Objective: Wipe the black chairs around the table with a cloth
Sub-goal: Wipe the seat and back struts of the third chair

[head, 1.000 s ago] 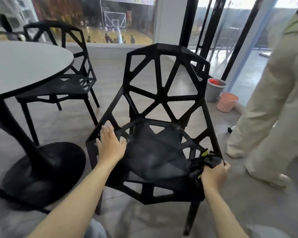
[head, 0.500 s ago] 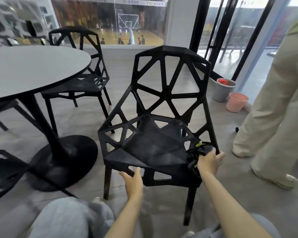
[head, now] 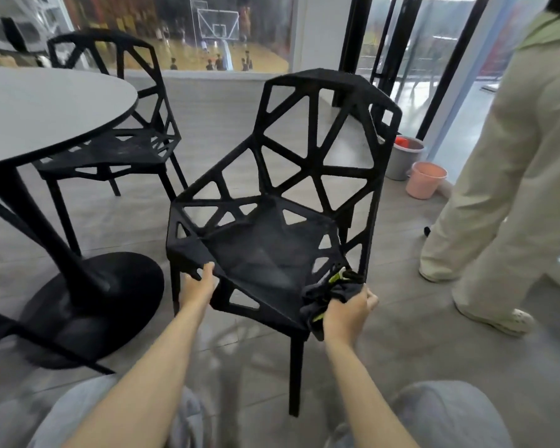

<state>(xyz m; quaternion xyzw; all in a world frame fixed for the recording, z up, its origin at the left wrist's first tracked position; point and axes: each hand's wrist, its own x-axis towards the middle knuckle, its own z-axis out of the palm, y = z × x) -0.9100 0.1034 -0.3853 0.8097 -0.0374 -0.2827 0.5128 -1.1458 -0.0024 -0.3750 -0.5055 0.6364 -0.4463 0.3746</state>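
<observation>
Two hands now sit on the near chair (head: 272, 253). My left hand (head: 198, 287), flat on the seat's left rim a second ago, has dropped to the front-left edge, fingers curled over it. That reads to me as bracing or turning the chair. Further right, my right hand (head: 348, 313) still bunches the dark cloth (head: 328, 294) against the seat's front-right corner, arm stretched forward. Wiping seems paused there; the second chair (head: 110, 147) by the table (head: 46, 105) waits.

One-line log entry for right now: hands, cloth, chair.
left hand: grips front edge of near chair | right hand: holds dark cloth at seat's front right corner | stage: wiping
</observation>
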